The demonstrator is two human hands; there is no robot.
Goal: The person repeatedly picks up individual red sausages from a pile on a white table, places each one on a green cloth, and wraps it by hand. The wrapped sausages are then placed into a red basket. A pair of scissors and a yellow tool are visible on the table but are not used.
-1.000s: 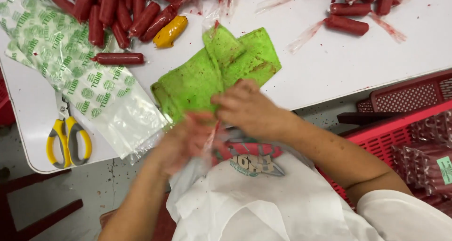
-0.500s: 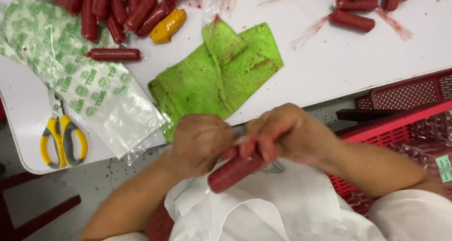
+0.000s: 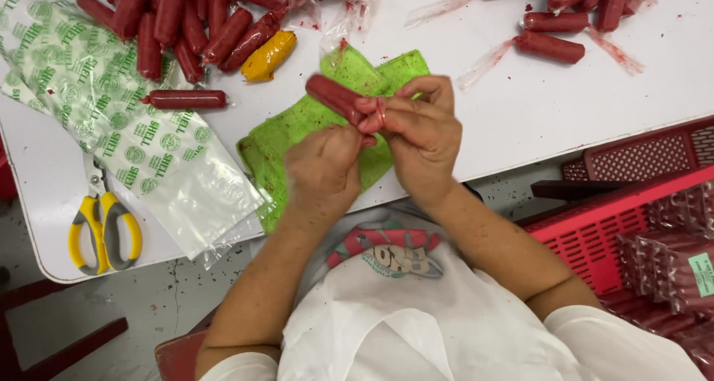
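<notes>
Between both hands, just above the green cloth (image 3: 297, 135), a red sausage (image 3: 336, 98) in clear wrap juts up and to the left; the right hand (image 3: 418, 139) pinches its near end between thumb and fingers, while the left hand (image 3: 323, 174) curls closed beneath it, touching that same end. Slick film could let the sausage slip onto the cloth, and hard twisting might tear the wrap and smear filling. Beyond the hands lies a heap of sausages (image 3: 186, 20); yellow-handled scissors (image 3: 104, 221) rest far to the left hand's outer side
</notes>
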